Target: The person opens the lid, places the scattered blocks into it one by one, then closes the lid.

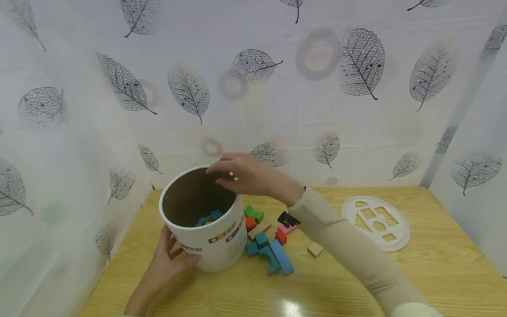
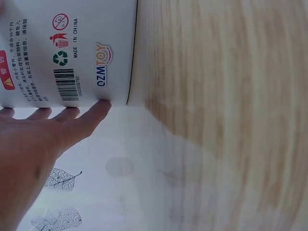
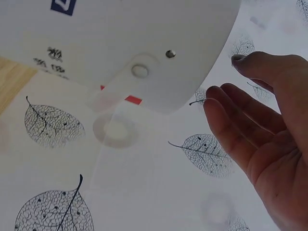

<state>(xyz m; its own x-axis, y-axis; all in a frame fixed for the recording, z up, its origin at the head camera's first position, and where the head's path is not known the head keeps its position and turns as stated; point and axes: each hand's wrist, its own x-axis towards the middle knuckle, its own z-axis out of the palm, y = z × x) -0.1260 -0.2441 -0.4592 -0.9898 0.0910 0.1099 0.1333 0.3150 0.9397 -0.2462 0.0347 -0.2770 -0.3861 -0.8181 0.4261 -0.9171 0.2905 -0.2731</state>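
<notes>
Meanwhile, the white bucket is steadied by the left hand with straight fingers; the right hand is held relaxed, empty, over its rim

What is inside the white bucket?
Inside the white bucket, blue blocks lie at the bottom, with a yellowish bit beside them. The near wall hides the rest of the floor.
</notes>
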